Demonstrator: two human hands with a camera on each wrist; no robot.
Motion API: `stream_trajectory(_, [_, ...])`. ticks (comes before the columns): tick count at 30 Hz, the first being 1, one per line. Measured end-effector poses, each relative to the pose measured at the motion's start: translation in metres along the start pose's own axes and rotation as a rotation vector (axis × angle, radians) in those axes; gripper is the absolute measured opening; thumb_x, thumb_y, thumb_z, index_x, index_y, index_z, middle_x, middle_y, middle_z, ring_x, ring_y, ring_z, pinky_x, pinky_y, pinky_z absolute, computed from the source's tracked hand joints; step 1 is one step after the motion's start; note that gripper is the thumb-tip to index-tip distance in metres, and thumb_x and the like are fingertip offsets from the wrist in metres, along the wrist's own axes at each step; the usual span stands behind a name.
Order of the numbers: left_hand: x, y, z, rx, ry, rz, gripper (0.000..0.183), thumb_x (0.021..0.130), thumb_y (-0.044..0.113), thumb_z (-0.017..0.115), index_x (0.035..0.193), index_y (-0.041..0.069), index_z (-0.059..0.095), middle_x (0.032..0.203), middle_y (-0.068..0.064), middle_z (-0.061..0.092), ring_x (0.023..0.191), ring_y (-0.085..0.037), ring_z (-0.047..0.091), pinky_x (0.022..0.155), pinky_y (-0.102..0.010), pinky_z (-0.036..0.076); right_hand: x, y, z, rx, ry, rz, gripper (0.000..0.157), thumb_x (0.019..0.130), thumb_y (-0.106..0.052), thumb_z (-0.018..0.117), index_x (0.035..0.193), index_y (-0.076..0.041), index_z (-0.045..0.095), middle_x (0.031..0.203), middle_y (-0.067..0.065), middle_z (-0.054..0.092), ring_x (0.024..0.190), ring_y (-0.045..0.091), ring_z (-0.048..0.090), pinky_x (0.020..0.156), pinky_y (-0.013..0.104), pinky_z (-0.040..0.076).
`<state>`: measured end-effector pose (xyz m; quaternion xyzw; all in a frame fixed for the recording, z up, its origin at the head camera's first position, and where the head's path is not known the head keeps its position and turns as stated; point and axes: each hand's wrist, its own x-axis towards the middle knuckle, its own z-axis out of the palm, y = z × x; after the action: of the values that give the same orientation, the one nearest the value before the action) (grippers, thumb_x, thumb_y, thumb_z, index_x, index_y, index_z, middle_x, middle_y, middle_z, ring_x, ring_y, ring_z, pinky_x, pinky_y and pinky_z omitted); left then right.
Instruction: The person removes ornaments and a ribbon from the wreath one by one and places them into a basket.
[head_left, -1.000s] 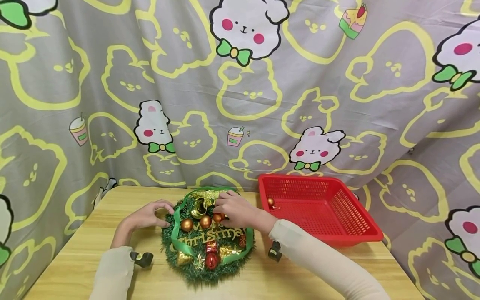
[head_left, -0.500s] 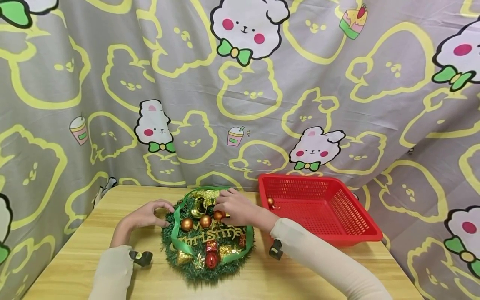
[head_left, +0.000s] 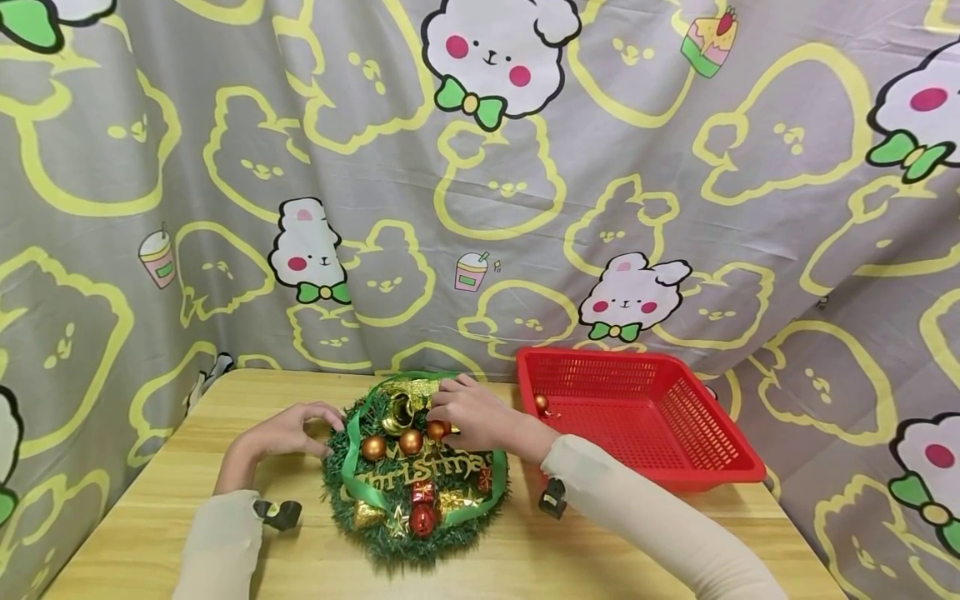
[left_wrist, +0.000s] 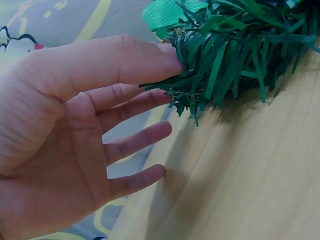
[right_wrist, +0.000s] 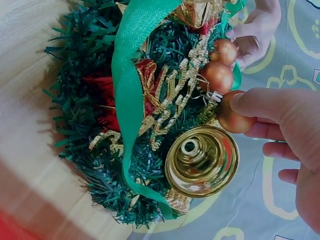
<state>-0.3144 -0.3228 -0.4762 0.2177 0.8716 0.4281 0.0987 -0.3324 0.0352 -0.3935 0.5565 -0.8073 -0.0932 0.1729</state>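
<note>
A round green tinsel Christmas wreath (head_left: pixel 405 546) lies on the table, with gold "Christmas" lettering (head_left: pixel 431 471) across it. My right hand (head_left: pixel 476 417) pinches a copper-orange bauble (right_wrist: pixel 234 120) between thumb and fingers, at the wreath's upper right. Two matching baubles (right_wrist: pixel 218 76) sit in a row beside it. Close by are a gold bell (right_wrist: pixel 202 161) and a green ribbon (right_wrist: pixel 127 100) looped over the wreath. At the left edge, my left hand (head_left: pixel 296 429) holds the rim between thumb and first fingers, whose tips disappear into the tinsel; its other fingers (left_wrist: pixel 140 142) are spread.
A red plastic basket (head_left: pixel 637 479) stands right of the wreath, with one more orange bauble (head_left: pixel 542 403) inside at its left. The wooden table (head_left: pixel 285 558) ends against a patterned grey curtain (head_left: pixel 405 167). A red bauble (head_left: pixel 423 521) and gold star (head_left: pixel 398 522) decorate the wreath's lower part.
The bauble in my right hand has risen very slightly. My left hand has shifted a little to the left at the wreath's edge.
</note>
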Motion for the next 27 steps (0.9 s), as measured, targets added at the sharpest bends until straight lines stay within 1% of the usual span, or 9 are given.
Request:
stream_trajectory(5, [-0.001, 0.000, -0.001, -0.013, -0.007, -0.001, 0.033, 0.079, 0.013, 0.083, 0.109, 0.007, 0.070, 0.136, -0.024, 0.057, 0.133, -0.054, 0.042, 0.106, -0.073, 0.034, 0.000, 0.002, -0.004, 0.023, -0.009, -0.002, 0.027, 0.087, -0.032, 0.080, 0.112, -0.023, 0.077, 0.107, -0.009, 0.071, 0.093, 0.014, 0.049, 0.080, 0.029, 0.034])
stream_trajectory(9, [-0.001, 0.000, -0.001, -0.017, -0.011, 0.012, 0.034, 0.079, 0.013, 0.083, 0.110, 0.007, 0.070, 0.135, -0.023, 0.058, 0.132, -0.052, 0.043, 0.105, -0.072, 0.035, 0.001, 0.004, -0.010, 0.033, -0.017, 0.005, 0.027, 0.087, -0.032, 0.080, 0.112, -0.023, 0.077, 0.109, -0.008, 0.071, 0.096, 0.015, 0.051, 0.084, 0.030, 0.037])
stream_trajectory(12, [-0.001, 0.001, -0.002, -0.015, -0.015, 0.018, 0.034, 0.079, 0.013, 0.082, 0.110, 0.007, 0.070, 0.135, -0.021, 0.059, 0.132, -0.050, 0.043, 0.105, -0.072, 0.035, 0.001, 0.006, -0.015, 0.026, -0.003, 0.000, 0.028, 0.085, -0.031, 0.081, 0.112, -0.022, 0.076, 0.108, -0.008, 0.071, 0.096, 0.015, 0.051, 0.086, 0.031, 0.039])
stream_trajectory(20, [-0.004, 0.005, -0.004, 0.000, -0.029, 0.043, 0.030, 0.082, 0.013, 0.081, 0.110, 0.009, 0.070, 0.133, -0.021, 0.060, 0.130, -0.043, 0.046, 0.104, -0.070, 0.037, 0.001, 0.013, -0.031, -0.014, 0.043, -0.032, 0.025, 0.084, -0.031, 0.082, 0.108, -0.023, 0.076, 0.105, -0.008, 0.071, 0.094, 0.016, 0.049, 0.083, 0.032, 0.038])
stream_trajectory(27, [-0.005, 0.006, -0.005, 0.008, -0.038, 0.036, 0.029, 0.085, 0.016, 0.079, 0.111, 0.010, 0.070, 0.135, -0.022, 0.059, 0.132, -0.045, 0.045, 0.103, -0.071, 0.038, -0.003, 0.025, -0.043, -0.010, 0.047, -0.004, 0.025, 0.085, -0.030, 0.082, 0.108, -0.022, 0.076, 0.103, -0.006, 0.070, 0.093, 0.017, 0.048, 0.082, 0.033, 0.037])
